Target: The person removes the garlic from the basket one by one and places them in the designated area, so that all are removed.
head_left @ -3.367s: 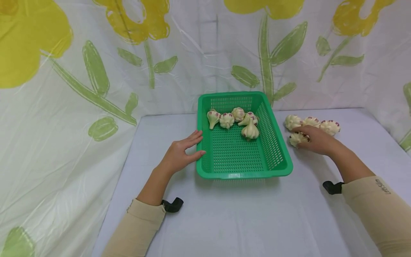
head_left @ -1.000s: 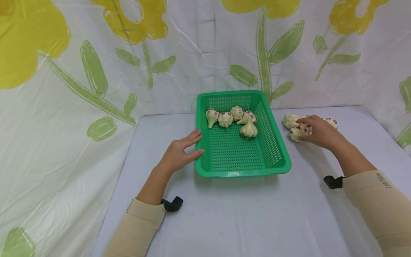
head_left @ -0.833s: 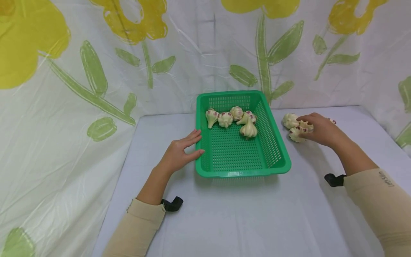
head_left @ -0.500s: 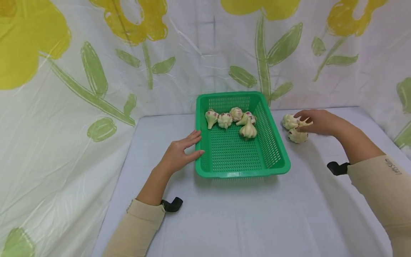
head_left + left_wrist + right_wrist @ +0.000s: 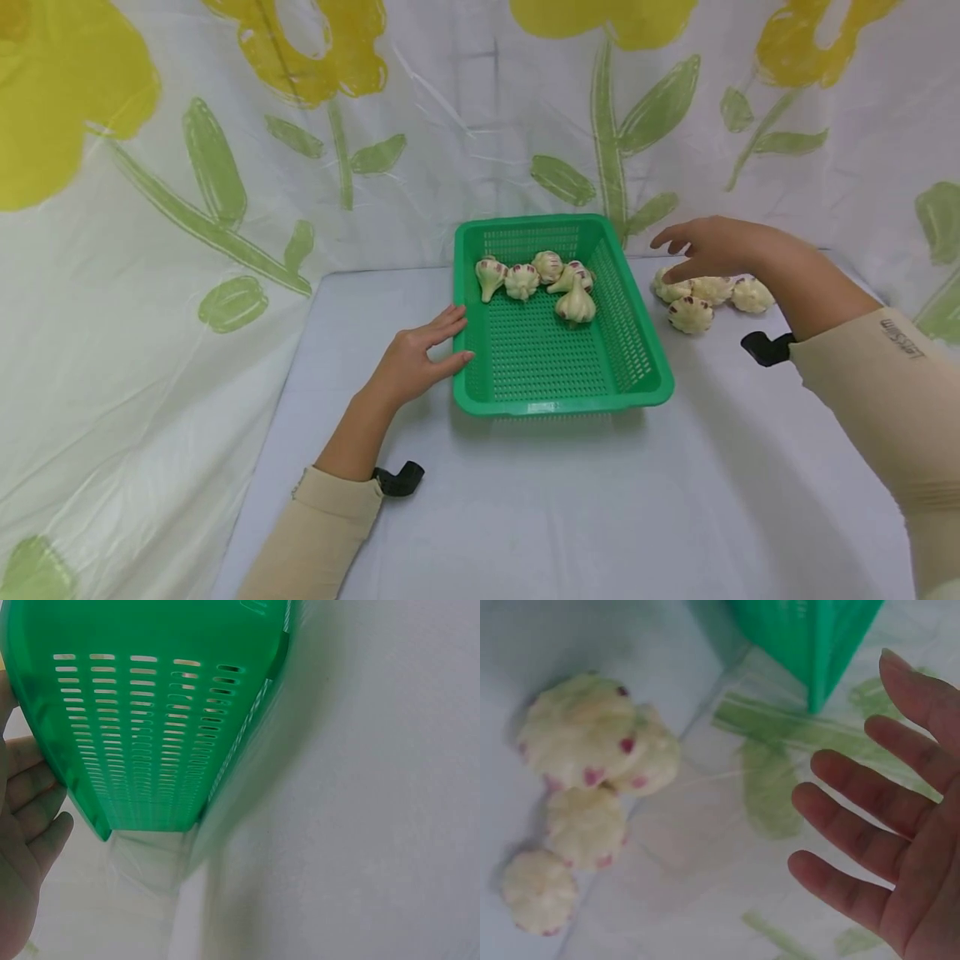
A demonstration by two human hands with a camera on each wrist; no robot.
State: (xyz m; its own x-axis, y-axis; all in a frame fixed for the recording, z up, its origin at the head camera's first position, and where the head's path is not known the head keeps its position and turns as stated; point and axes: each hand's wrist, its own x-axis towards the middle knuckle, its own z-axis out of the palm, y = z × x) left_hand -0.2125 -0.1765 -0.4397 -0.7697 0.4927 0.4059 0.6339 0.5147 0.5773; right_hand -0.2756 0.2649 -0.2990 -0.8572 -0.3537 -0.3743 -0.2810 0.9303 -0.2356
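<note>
A pale table (image 5: 480,517) fills the foreground, its sides and back meeting a hanging white sheet (image 5: 450,158). Nearest, two beige sleeves reach in, the left sleeve (image 5: 315,529) low and the right sleeve (image 5: 885,392) higher up, marked with dark lettering; a black mount (image 5: 400,479) shows at the left wrist and another black mount (image 5: 767,348) at the right. The left hand (image 5: 412,358) rests at the side of a green basket (image 5: 562,407), its fingers straight, their tips at the left rim, the thumb set apart and reaching to the same rim. The basket has slotted walls and a perforated floor, and five garlic bulbs lie together in its far half, the nearest bulb (image 5: 576,305) with its stem pointing away. Right of the basket, four loose bulbs (image 5: 691,315) sit close together on the table. The right hand (image 5: 712,246) is raised over them with fingers parted and loosely bent, its palm bare; its thumb overlaps one bulb in the head view, but the right wrist view, somewhat blurred, seems to show the hand clear of them all. Farthest back, yellow flowers (image 5: 611,18) with green stems and leaves decorate the sheet.
</note>
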